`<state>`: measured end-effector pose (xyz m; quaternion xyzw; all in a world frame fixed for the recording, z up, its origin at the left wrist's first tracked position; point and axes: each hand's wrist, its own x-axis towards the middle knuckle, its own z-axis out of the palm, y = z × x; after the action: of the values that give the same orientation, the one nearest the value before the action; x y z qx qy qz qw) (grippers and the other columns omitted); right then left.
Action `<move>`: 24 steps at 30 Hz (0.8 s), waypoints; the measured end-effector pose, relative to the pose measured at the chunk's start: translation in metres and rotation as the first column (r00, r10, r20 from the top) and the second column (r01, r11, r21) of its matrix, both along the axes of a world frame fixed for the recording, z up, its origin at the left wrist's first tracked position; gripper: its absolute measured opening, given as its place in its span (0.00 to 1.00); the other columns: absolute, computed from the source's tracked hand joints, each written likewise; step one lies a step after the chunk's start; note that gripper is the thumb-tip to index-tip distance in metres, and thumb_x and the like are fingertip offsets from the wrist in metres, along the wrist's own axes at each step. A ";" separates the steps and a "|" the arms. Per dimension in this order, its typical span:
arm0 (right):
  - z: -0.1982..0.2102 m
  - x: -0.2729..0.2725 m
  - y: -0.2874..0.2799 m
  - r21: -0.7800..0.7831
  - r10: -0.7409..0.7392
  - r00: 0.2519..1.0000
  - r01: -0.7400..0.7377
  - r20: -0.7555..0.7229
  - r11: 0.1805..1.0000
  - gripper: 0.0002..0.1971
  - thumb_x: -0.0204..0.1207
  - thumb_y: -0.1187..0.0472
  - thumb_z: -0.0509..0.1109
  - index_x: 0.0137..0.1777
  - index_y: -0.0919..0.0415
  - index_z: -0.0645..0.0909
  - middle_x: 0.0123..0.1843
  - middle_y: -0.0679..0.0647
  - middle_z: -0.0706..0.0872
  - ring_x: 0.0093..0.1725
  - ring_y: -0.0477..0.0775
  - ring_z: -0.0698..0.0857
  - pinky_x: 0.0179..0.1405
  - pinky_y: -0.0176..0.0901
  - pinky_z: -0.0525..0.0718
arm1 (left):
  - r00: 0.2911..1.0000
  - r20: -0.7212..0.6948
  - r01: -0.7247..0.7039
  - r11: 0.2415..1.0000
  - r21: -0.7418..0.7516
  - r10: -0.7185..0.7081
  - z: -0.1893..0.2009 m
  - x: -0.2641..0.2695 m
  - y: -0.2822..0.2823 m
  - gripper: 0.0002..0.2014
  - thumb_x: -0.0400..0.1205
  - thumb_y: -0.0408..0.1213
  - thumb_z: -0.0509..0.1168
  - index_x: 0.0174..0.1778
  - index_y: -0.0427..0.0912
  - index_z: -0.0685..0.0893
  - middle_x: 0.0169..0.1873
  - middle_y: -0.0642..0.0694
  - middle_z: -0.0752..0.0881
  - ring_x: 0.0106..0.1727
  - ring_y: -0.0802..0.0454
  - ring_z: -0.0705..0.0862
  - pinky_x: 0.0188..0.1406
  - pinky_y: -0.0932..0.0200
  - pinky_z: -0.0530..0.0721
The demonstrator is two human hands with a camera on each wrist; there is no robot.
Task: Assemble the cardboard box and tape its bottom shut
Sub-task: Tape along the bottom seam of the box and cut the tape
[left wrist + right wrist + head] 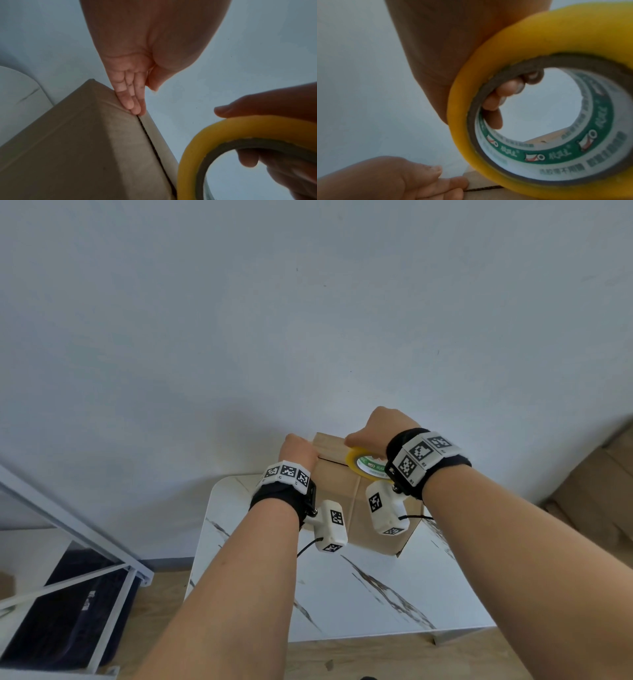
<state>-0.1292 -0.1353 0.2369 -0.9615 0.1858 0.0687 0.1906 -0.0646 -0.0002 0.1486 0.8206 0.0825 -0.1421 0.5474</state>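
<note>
Table: white marble-patterned tabletop [359, 604], carrying the work at its far edge
Box: plain brown cardboard box [337, 498] stands there, flaps up, open seam [150, 143] running left to right across the top; looks light and stiff, walls likely give if squeezed, so press flaps near the seam
Tape: yellow roll of packing tape [544, 108] poised over the seam's right end; slick rim, best hooked through the core
Left hand [130, 86]: straight fingers together, pressing the flaps
Right hand [376, 429]: fingers curled through the core
</note>
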 end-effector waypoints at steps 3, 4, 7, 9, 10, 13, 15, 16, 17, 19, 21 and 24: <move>0.000 0.001 0.005 -0.044 0.018 1.000 -0.019 -0.010 0.999 0.18 0.69 0.45 0.71 0.33 0.58 0.73 0.30 0.51 0.79 0.29 0.51 0.78 0.26 0.38 0.72 | 0.999 0.039 -0.029 0.998 0.051 0.027 0.006 -0.003 0.009 0.06 0.80 0.29 0.57 0.46 0.36 0.79 0.54 0.34 0.88 0.57 0.35 0.86 0.57 0.47 0.86; 0.000 0.002 0.006 -0.033 0.019 1.000 -0.019 -0.015 0.999 0.18 0.69 0.44 0.72 0.33 0.58 0.73 0.30 0.51 0.79 0.29 0.51 0.78 0.26 0.38 0.72 | 0.998 0.061 -0.035 0.994 0.101 0.029 0.009 -0.004 0.013 0.08 0.80 0.30 0.59 0.49 0.36 0.83 0.55 0.37 0.88 0.58 0.37 0.86 0.55 0.52 0.85; 0.000 0.006 0.006 0.008 0.020 1.000 -0.019 -0.024 1.000 0.20 0.69 0.43 0.73 0.33 0.59 0.74 0.30 0.52 0.79 0.29 0.51 0.78 0.27 0.38 0.72 | 0.995 0.099 -0.020 0.983 0.180 0.003 0.011 -0.007 0.021 0.12 0.82 0.31 0.61 0.56 0.33 0.87 0.56 0.38 0.88 0.59 0.39 0.85 0.51 0.57 0.79; 0.000 0.010 0.008 0.005 0.027 0.999 -0.027 -0.030 1.000 0.19 0.70 0.44 0.73 0.33 0.59 0.74 0.30 0.52 0.78 0.29 0.51 0.78 0.27 0.38 0.72 | 0.995 0.099 -0.017 0.982 0.190 -0.002 0.006 -0.001 0.021 0.12 0.80 0.29 0.61 0.54 0.31 0.88 0.53 0.36 0.88 0.57 0.38 0.85 0.49 0.55 0.80; 0.001 0.013 0.009 0.000 0.033 0.999 -0.033 -0.037 0.999 0.19 0.71 0.44 0.72 0.34 0.58 0.73 0.30 0.52 0.79 0.29 0.51 0.78 0.27 0.38 0.72 | 0.996 0.093 -0.027 0.981 0.194 0.009 0.004 0.002 0.021 0.12 0.80 0.28 0.61 0.51 0.31 0.88 0.50 0.35 0.88 0.53 0.38 0.86 0.45 0.55 0.78; 0.000 0.020 0.016 -0.021 0.055 0.996 -0.057 -0.066 0.998 0.18 0.71 0.44 0.72 0.34 0.58 0.73 0.31 0.51 0.79 0.29 0.51 0.78 0.27 0.39 0.73 | 1.000 0.010 0.003 0.990 0.141 -0.005 -0.004 0.012 0.026 0.09 0.80 0.29 0.62 0.35 0.36 0.83 0.35 0.39 0.84 0.42 0.44 0.82 0.41 0.56 0.78; 0.001 0.026 0.021 -0.032 0.072 0.994 -0.075 -0.082 0.997 0.18 0.72 0.44 0.71 0.34 0.57 0.73 0.32 0.52 0.79 0.31 0.51 0.79 0.29 0.39 0.74 | 0.996 -0.084 0.019 0.999 0.027 -0.017 -0.005 0.017 0.031 0.13 0.81 0.29 0.62 0.30 0.43 0.78 0.29 0.48 0.82 0.35 0.49 0.81 0.39 0.59 0.81; 0.000 0.029 0.024 -0.036 0.080 0.993 -0.083 -0.087 0.996 0.18 0.72 0.44 0.71 0.35 0.57 0.73 0.33 0.52 0.80 0.31 0.51 0.79 0.29 0.40 0.75 | 0.991 -0.133 0.001 1.000 -0.011 -0.003 -0.005 0.021 0.033 0.14 0.82 0.28 0.62 0.30 0.43 0.77 0.26 0.49 0.82 0.30 0.52 0.81 0.36 0.61 0.81; 0.000 0.031 0.027 -0.043 0.087 0.992 -0.091 -0.094 0.995 0.17 0.72 0.45 0.71 0.35 0.57 0.73 0.33 0.52 0.80 0.32 0.52 0.79 0.30 0.40 0.75 | 0.985 -0.172 -0.022 0.999 -0.036 0.016 -0.004 0.024 0.034 0.12 0.83 0.27 0.61 0.32 0.39 0.79 0.21 0.49 0.83 0.26 0.54 0.82 0.34 0.62 0.82; -0.001 0.036 0.031 -0.062 0.088 0.991 -0.095 -0.103 0.994 0.16 0.72 0.46 0.71 0.35 0.57 0.74 0.34 0.53 0.81 0.32 0.52 0.80 0.30 0.40 0.76 | 0.976 -0.217 -0.044 0.997 -0.065 0.029 -0.003 0.026 0.034 0.07 0.82 0.24 0.60 0.48 0.33 0.83 0.14 0.47 0.82 0.24 0.52 0.82 0.31 0.61 0.83; -0.003 0.041 0.033 -0.072 0.079 0.991 -0.087 -0.110 0.994 0.16 0.72 0.47 0.71 0.34 0.57 0.74 0.33 0.53 0.81 0.31 0.52 0.79 0.30 0.40 0.76 | 0.980 -0.199 -0.005 0.999 -0.054 -0.006 -0.002 0.025 0.036 0.14 0.82 0.26 0.61 0.63 0.27 0.82 0.21 0.46 0.83 0.27 0.53 0.81 0.30 0.63 0.82; -0.005 0.047 0.036 -0.071 0.069 0.990 -0.079 -0.125 0.994 0.15 0.71 0.48 0.72 0.33 0.56 0.74 0.33 0.53 0.81 0.30 0.52 0.79 0.29 0.40 0.75 | 0.982 -0.185 0.024 0.998 -0.050 -0.033 -0.006 0.022 0.041 0.16 0.82 0.28 0.61 0.64 0.26 0.81 0.27 0.48 0.79 0.26 0.55 0.78 0.25 0.67 0.77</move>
<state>-0.0825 -0.0991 0.2322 -0.9683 0.1637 0.1275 0.1393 -0.0428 0.0407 0.1428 0.7914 0.1183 -0.2279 0.5548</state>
